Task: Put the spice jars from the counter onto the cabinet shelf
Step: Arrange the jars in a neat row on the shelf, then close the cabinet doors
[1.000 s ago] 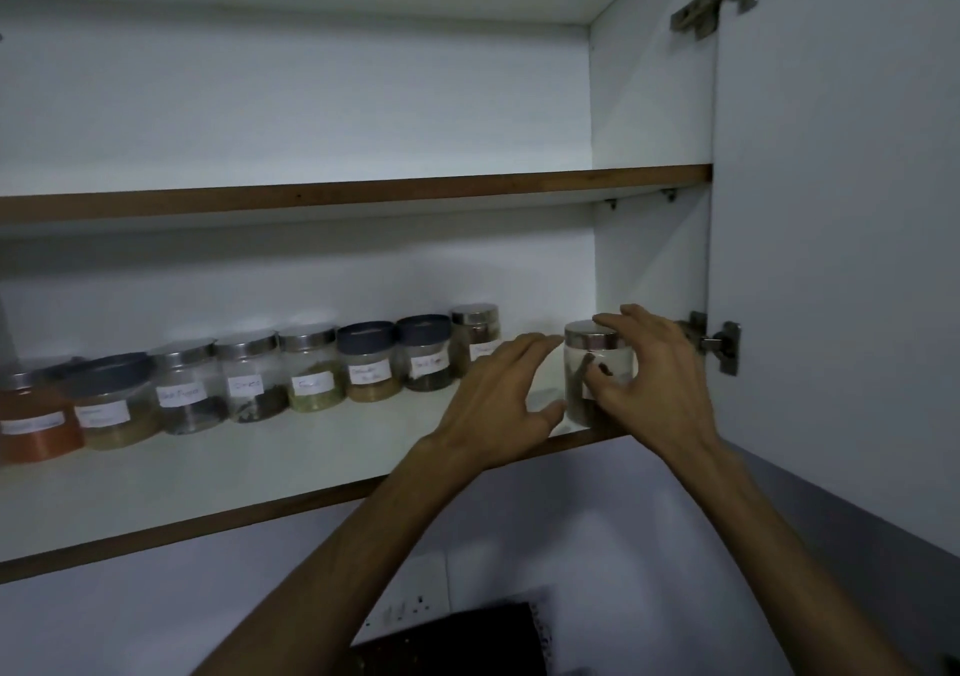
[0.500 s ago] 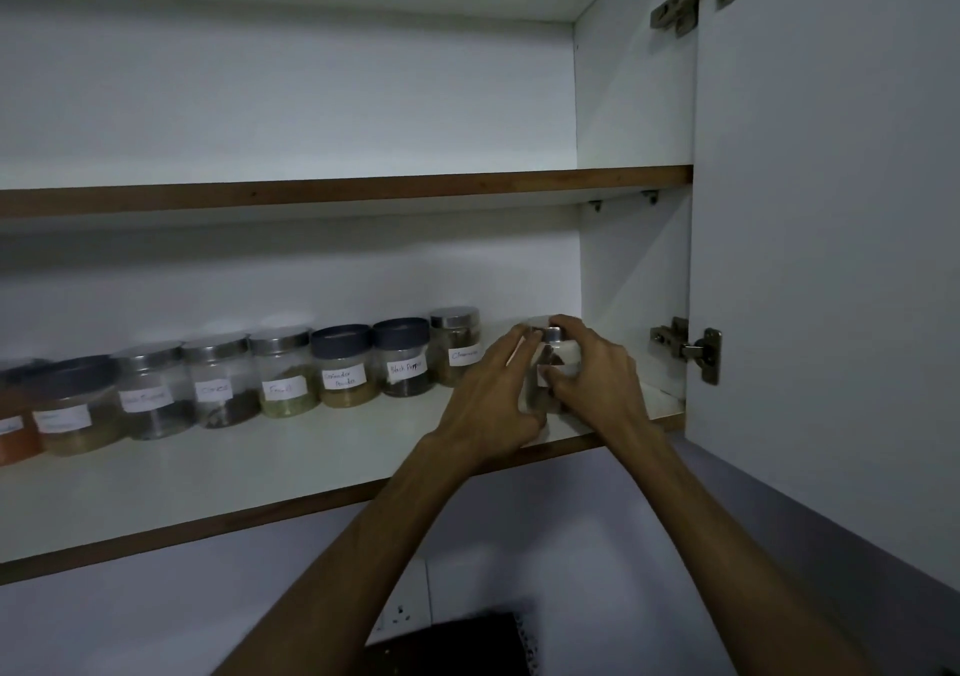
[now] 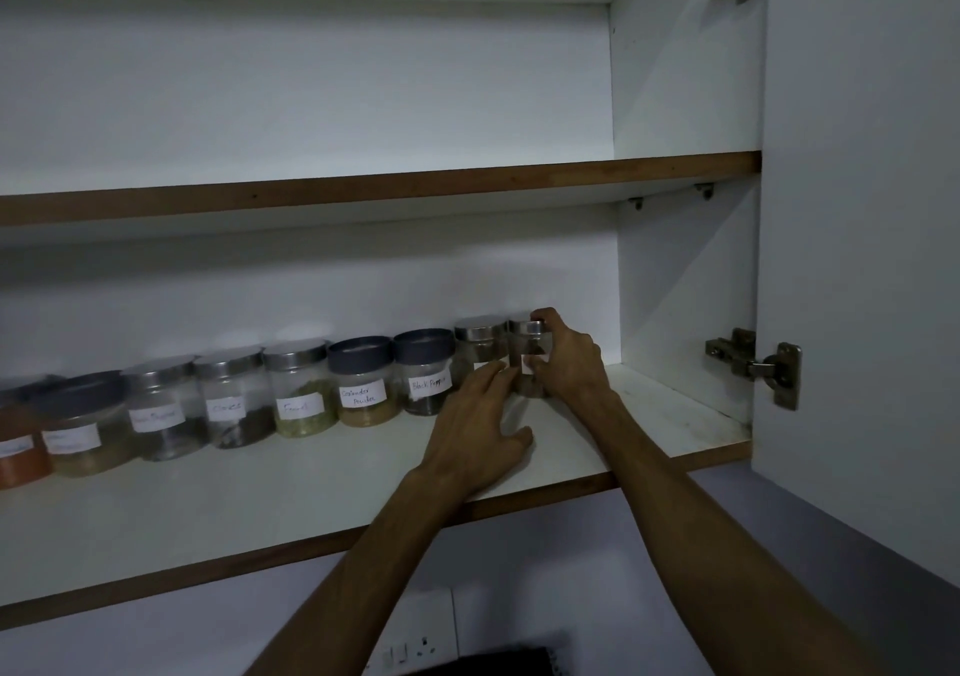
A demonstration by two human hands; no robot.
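Observation:
A row of several labelled spice jars stands along the back of the lower cabinet shelf [image 3: 260, 509]. At the row's right end is a small clear jar with a steel lid [image 3: 525, 335], with my right hand [image 3: 569, 363] wrapped around its right side and top. My left hand [image 3: 480, 428] rests on the shelf in front, fingertips touching the jar's lower left by its label. Next to it on the left stand another steel-lidded jar [image 3: 480, 337], the Black Pepper jar [image 3: 423, 376] and the Coriander Powder jar [image 3: 361, 384]. The held jar's lower part is hidden by my fingers.
The upper shelf [image 3: 415, 184] holds nothing visible. The cabinet door [image 3: 857, 233] stands open on the right, with a metal hinge [image 3: 753, 366] jutting in near the shelf's right end. A wall socket [image 3: 415, 647] and a dark object sit below the cabinet.
The jar moved from the shelf's front edge back and left into line with the row. Both hands travelled with it, and my left hand came up against it.

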